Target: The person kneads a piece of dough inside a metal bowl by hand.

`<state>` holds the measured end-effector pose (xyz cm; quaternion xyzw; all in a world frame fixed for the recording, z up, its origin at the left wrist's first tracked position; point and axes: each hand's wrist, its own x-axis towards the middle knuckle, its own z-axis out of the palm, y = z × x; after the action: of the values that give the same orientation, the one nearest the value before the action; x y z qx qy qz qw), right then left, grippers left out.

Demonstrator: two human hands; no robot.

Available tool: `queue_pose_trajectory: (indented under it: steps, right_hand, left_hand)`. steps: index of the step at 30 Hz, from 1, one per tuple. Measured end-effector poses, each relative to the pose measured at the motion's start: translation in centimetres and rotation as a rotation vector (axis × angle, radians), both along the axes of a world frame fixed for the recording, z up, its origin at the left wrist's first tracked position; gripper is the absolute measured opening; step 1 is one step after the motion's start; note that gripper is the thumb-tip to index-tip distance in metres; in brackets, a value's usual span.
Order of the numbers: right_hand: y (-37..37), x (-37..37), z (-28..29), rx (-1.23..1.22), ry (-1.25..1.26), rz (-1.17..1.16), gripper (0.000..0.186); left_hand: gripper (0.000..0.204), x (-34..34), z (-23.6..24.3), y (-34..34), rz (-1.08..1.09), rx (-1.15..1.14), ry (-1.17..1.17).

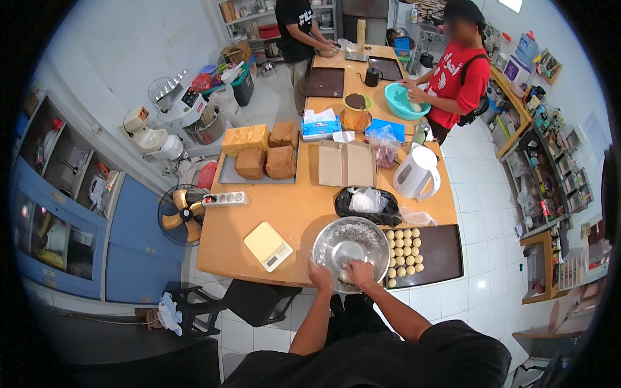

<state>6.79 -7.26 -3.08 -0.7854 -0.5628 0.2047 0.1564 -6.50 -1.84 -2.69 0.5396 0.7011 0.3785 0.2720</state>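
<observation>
A large steel mixing bowl (330, 244), its inner wall dusted with white flour, sits at the near edge of the wooden table. My left hand (319, 274) grips the bowl's left rim. Inside the bowl's near side, my right hand (359, 272) has its fingers curled down. A small pale lump (345, 277), which looks like dough, shows by those fingertips; the hand partly hides it. Right of the bowl, a dark baking tray (442, 257) carries rows of round pale dough balls (399, 251). To the left lies a cream kitchen scale (264, 240).
Behind the bowl are a black plastic bag (346, 208), a white electric kettle (417, 172) and an open cardboard box (330, 165). Loaves of bread (250, 163) and a power strip (226, 199) lie at left. Two people work farther back, one at a turquoise bowl (396, 106).
</observation>
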Motion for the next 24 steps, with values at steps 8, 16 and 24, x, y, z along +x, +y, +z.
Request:
queue_pose_trajectory:
  steps: [8,16,24]
  right_hand:
    - [2.4,-0.7,-1.5,0.088,-0.203,-0.097,0.042]
    - [3.0,-0.8,-3.0,0.323,-0.245,-0.163,0.034]
    - [3.5,-0.8,-4.2,0.44,-0.26,-0.228,0.028]
  left_hand:
    - [0.044,0.4,2.1,0.4,-0.067,-0.155,-0.066]
    - [0.056,0.4,2.5,0.0,-0.09,-0.124,-0.022]
    - [0.057,0.5,1.7,0.8,-0.123,-0.17,0.1]
